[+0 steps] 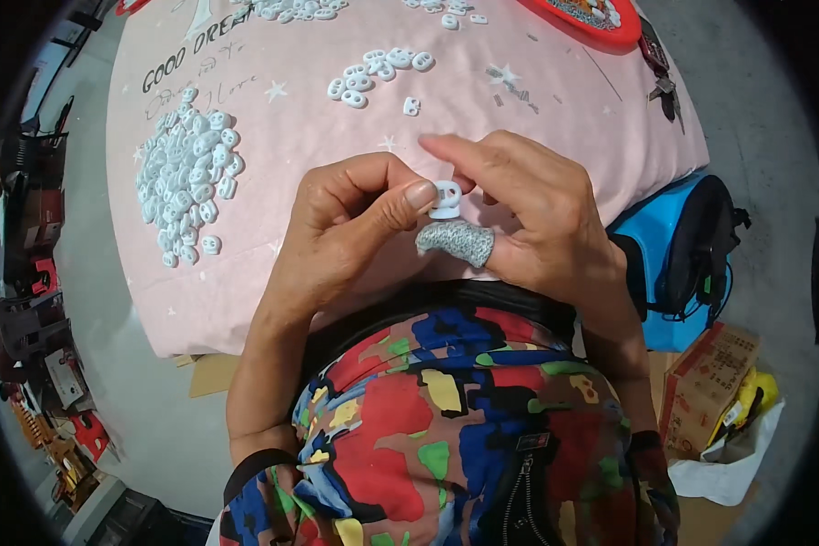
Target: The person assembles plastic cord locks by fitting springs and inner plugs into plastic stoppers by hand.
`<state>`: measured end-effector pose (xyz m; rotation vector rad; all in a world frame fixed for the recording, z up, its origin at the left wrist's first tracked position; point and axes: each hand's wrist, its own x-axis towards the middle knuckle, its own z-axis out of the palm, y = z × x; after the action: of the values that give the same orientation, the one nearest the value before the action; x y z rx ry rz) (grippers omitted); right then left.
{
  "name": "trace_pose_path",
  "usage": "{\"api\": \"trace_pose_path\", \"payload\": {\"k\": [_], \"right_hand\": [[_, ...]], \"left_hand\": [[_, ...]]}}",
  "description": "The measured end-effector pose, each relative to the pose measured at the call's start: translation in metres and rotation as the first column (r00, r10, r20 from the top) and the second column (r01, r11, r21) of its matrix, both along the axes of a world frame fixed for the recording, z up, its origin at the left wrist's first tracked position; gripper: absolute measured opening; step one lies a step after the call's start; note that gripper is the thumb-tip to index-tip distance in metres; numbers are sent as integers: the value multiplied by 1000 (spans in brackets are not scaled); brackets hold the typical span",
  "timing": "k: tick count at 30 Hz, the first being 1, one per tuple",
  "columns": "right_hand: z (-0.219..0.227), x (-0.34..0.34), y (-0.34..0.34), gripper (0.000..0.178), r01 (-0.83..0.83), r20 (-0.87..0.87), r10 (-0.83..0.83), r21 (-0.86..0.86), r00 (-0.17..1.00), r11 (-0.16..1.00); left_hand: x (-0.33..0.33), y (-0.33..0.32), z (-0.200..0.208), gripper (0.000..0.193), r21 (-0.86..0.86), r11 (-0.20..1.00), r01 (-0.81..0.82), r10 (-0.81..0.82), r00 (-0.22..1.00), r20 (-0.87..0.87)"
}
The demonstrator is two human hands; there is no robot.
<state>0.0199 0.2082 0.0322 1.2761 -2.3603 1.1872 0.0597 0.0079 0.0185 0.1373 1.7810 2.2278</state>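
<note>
My left hand (350, 214) pinches a small white plastic cord lock (446, 197) with two holes between its thumb and forefinger. Just right of it is my right hand (537, 205), its forefinger stretched out to the left above the piece. A grey knitted finger cover (460, 243) sleeves the right thumb, whose tip lies right under the cord lock's lower edge. Behind the piece, another right fingertip is partly hidden, so its contact is unclear. Beyond the hands lie a small cluster of similar white pieces (373, 73) and a single one (411, 106).
A large heap of white pieces (187, 173) covers the left of the pink tablecloth (282, 127); more pieces (291, 9) lie at the far edge. At far right stand a red tray (601, 36) and keys (666, 96). A blue bag (678, 246) and cardboard box (710, 387) sit right.
</note>
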Motion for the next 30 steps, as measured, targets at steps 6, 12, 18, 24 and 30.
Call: {"api": "trace_pose_path", "payload": {"k": [6, 12, 18, 24, 30], "right_hand": [[1, -4, 5, 41, -80, -43, 83, 75, 996, 994], [1, -5, 2, 37, -73, -69, 76, 45, 995, 996], [2, -8, 3, 36, -83, -91, 99, 165, 991, 983], [7, -10, 1, 30, -88, -86, 106, 192, 991, 978], [10, -20, 7, 23, -11, -10, 12, 87, 1000, 996]], "left_hand": [[0, -1, -2, 19, -24, 1000, 9, -10, 1000, -29], [-1, 1, -3, 18, 6, 1000, 10, -11, 1000, 14], [0, 2, -5, 19, -61, 998, -22, 21, 1000, -20], [-1, -1, -6, 19, -71, 997, -24, 22, 999, -28], [33, -24, 10, 17, -335, 755, -563, 436, 814, -385]]}}
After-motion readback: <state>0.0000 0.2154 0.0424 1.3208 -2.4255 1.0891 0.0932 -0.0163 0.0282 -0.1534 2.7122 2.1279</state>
